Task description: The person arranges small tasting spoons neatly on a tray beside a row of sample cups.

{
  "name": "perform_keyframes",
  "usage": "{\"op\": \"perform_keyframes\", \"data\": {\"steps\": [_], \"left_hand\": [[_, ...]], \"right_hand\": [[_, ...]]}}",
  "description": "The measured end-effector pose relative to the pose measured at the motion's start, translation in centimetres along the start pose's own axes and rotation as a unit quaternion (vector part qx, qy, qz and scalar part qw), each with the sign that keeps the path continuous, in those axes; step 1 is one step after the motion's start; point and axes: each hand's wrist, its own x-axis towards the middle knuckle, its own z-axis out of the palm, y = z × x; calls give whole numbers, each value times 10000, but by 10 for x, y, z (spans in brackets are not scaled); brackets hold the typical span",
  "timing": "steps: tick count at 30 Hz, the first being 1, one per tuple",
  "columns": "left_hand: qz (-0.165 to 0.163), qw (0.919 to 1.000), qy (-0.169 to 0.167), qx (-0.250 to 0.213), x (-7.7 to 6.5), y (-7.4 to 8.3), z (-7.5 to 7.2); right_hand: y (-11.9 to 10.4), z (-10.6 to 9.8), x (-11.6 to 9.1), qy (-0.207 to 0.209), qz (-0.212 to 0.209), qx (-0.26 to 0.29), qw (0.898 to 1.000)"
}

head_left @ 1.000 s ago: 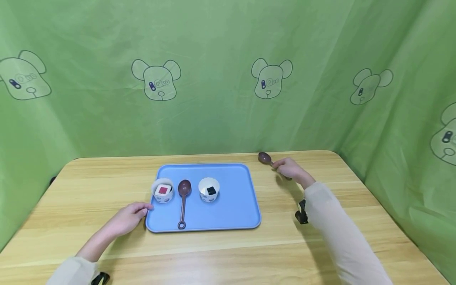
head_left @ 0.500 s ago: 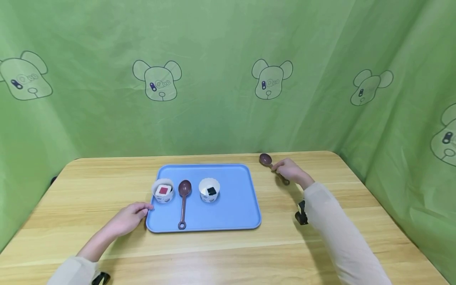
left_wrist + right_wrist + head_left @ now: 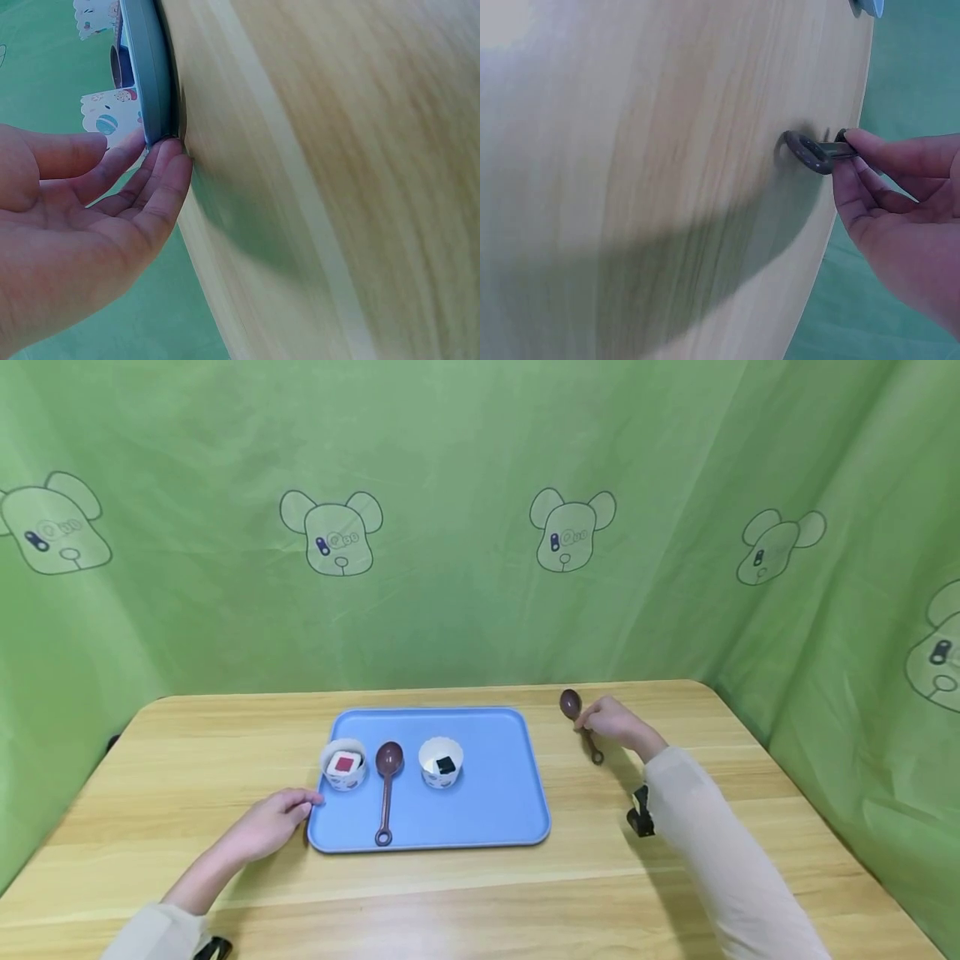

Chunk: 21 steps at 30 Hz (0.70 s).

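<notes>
In the head view, my right hand (image 3: 617, 723) pinches the handle of a dark brown spoon (image 3: 571, 703) at the back right of the table. The handle's looped end (image 3: 808, 153) shows in the right wrist view, tilted close over the wood. Fingertips of my left hand (image 3: 272, 822) touch the left rim of a blue tray (image 3: 498, 802); the left wrist view has its thumb standing apart. On that tray lies a second brown spoon (image 3: 387, 793), between a paper cup (image 3: 343, 782) with a white-and-red piece (image 3: 344, 763) and another paper cup (image 3: 437, 777) with a black piece (image 3: 446, 766).
Wooden table (image 3: 540, 902) extends around the tray, with bare wood between tray and right hand. A green curtain (image 3: 465, 618) printed with bear heads hangs behind and along both sides. Dark straps with small devices (image 3: 640, 814) sit at the wrists.
The spoon in my right hand has turned more upright in the head view, its bowl shifting right and its looped end coming nearer. My left hand and the tray stay put.
</notes>
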Motion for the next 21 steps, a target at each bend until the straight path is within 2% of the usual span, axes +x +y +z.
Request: {"op": "perform_keyframes", "data": {"steps": [8,16,21], "left_hand": [[-81,10000,16,-39,-2,0,1],[-104,9999,10,-36,-2,0,2],[-104,9999,-3,-39,-2,0,1]], "right_hand": [[-8,-6,-5,430,82,189,9989],[-20,-15,-11,288,113,860,9958],[-30,-19,-16,219,96,1021,9945]]}}
